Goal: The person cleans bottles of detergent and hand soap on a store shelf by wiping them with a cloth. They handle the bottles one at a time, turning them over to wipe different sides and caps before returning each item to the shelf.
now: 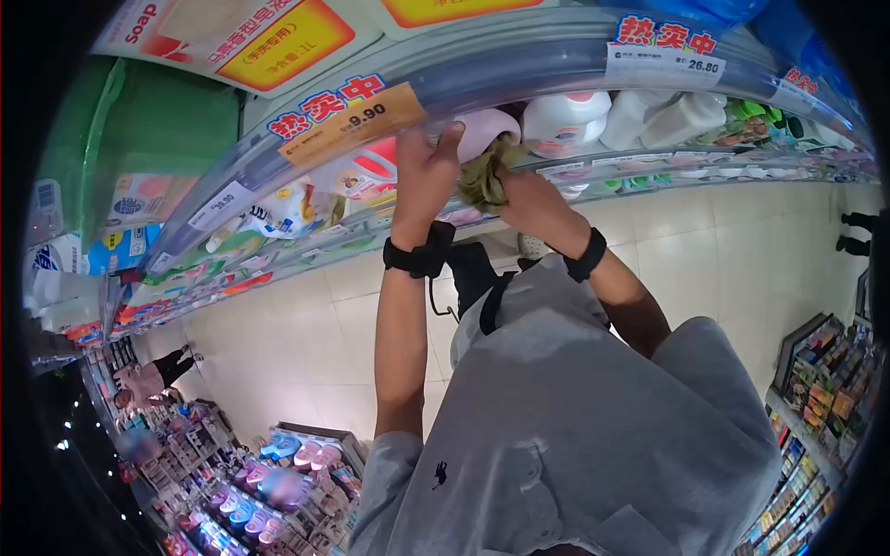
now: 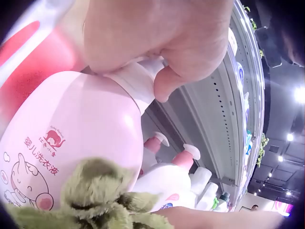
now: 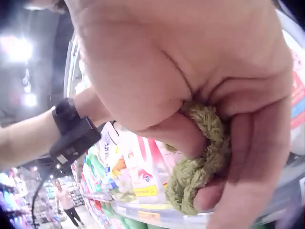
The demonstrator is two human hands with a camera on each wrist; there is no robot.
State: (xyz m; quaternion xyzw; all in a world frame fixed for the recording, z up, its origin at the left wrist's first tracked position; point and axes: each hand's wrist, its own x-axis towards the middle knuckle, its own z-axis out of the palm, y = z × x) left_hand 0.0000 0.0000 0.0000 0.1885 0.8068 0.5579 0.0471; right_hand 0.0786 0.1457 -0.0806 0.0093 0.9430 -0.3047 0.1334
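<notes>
A pink bottle [image 1: 487,132] [image 2: 90,129] with a printed elephant logo lies tilted at the shelf front. My left hand [image 1: 428,176] [image 2: 162,38] grips its white neck, the thumb curled round it in the left wrist view. My right hand [image 1: 547,215] [image 3: 190,71] pinches a bunched green fluffy cloth [image 1: 484,178] [image 2: 102,191] [image 3: 202,162]. That cloth is against the lower part of the bottle.
Right of the bottle stand white bottles [image 1: 565,123]; red-and-white packs [image 1: 366,171] are on its left. A shelf edge with price tags [image 1: 663,67] runs above my hands. Behind are a tiled floor [image 1: 306,324], slipper displays [image 1: 250,500] and a person [image 1: 153,378].
</notes>
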